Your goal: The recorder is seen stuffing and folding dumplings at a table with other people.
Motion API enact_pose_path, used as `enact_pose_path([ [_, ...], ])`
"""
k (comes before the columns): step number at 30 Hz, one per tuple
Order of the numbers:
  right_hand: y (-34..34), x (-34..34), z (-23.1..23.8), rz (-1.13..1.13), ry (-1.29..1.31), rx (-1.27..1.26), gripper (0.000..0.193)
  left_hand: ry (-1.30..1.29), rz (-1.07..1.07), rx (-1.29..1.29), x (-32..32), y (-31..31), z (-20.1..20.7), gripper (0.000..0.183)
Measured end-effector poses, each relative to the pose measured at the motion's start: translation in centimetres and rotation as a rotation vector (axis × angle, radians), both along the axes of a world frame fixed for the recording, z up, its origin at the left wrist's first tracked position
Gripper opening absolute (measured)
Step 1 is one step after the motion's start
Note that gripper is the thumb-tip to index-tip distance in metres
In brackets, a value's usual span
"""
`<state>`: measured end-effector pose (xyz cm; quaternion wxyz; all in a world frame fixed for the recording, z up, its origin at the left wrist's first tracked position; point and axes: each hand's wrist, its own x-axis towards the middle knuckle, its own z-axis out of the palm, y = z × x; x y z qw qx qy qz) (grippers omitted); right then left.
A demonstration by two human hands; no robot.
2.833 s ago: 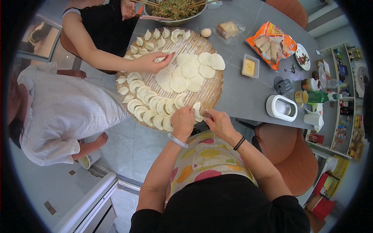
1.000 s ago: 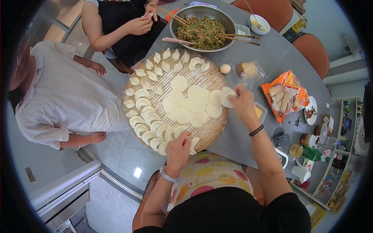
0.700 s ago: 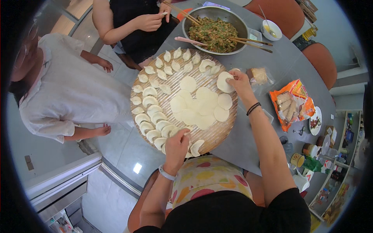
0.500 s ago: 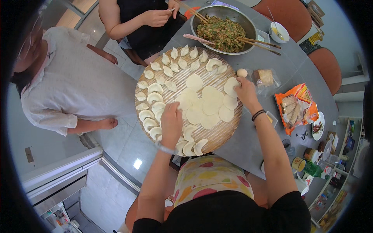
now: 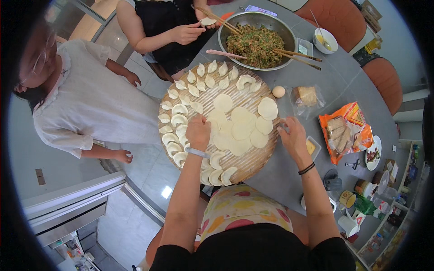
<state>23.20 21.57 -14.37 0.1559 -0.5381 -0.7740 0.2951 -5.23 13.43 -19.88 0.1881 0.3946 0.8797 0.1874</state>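
A round, ridged wooden board (image 5: 253, 165) carries flat dough wrappers (image 5: 242, 116) in its middle, several overlapping. Filled dumplings (image 5: 172, 148) line its far, left and near edges. My left hand (image 5: 198, 133) is closed over the left part of the board, between the dumplings and the wrappers; its curled fingers hide whatever they may hold. Just off the board's right edge is my right hand (image 5: 293, 137), thumb and forefinger apart, with nothing seen between them. A single wrapper (image 5: 267, 108) lies at the right of the group, apart from that hand.
Beyond the board stands a metal bowl of chopped filling (image 5: 257, 45) with chopsticks. An egg (image 5: 279, 91), bagged bread (image 5: 305, 95) and an orange package (image 5: 347, 131) are on the grey table (image 5: 334, 77). One person (image 5: 90, 99) stands at left; another (image 5: 167, 36) holds a dumpling.
My right hand has let go of the wrapper at the right and drawn back toward me, off the board. My left hand has shifted slightly farther away. The seated person's hands raise a dumpling into view.
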Motion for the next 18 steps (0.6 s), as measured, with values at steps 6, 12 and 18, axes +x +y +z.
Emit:
enact_pose_path([
  [6, -1.1, -0.5, 0.9, 0.076, 0.293, -0.093, 0.026, 0.18, -0.268, 0.344, 1.3, -1.1, 3.7, 0.015],
  [12, -1.5, -5.2, 4.4, 0.045, 0.788, -0.657, 0.024, -1.091, 0.018, 0.444, 5.9, -1.3, 12.1, 0.014],
  [18, -0.9, -5.6, 6.1, 0.042, 0.768, -0.601, 0.02, -1.33, -0.082, 0.323, 6.7, -0.6, 13.8, 0.032],
])
